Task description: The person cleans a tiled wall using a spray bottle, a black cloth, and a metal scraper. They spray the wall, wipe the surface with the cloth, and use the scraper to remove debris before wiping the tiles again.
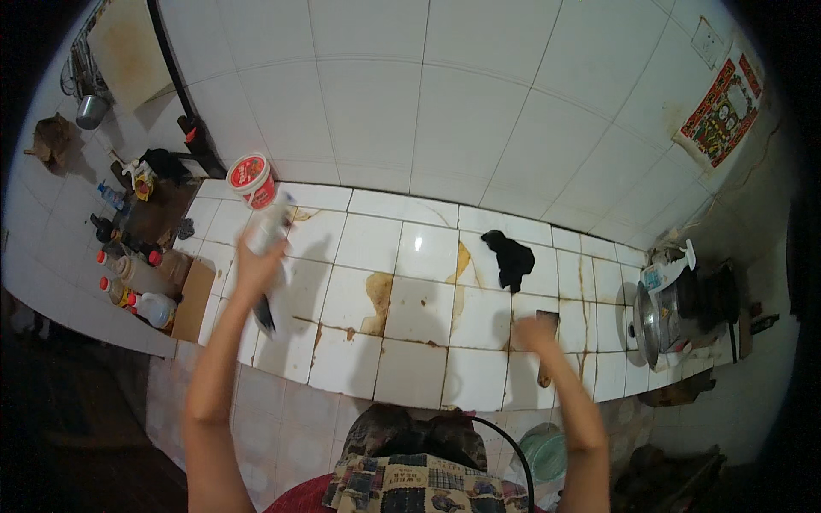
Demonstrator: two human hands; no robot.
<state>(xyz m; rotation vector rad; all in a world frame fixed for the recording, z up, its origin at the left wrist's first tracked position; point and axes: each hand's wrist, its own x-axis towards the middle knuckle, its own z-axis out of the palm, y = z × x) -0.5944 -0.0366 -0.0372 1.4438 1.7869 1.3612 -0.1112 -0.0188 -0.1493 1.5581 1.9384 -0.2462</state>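
Note:
My left hand (260, 263) is closed around a blurred whitish bottle (268, 226) above the left part of the white tiled counter (365, 237). A dark blade (263, 317) lies below that hand, its upper part hidden by hand and wrist. Just behind the bottle stands a red and white plastic bucket (251, 179) with a lid. My right hand (533, 335), blurred, is over the counter's right part, beside a scraper (548, 317) with a dark blade and wooden handle; whether it touches the scraper I cannot tell. A crumpled black cloth (512, 260) lies farther back.
Bottles with red caps (154, 308) and a cardboard box (194, 301) stand at the left end. To the right are a metal pan or lid (646, 326) and a white spray bottle (667, 272). The tiled wall (372, 115) rises behind; a green basin (542, 452) sits below the front edge.

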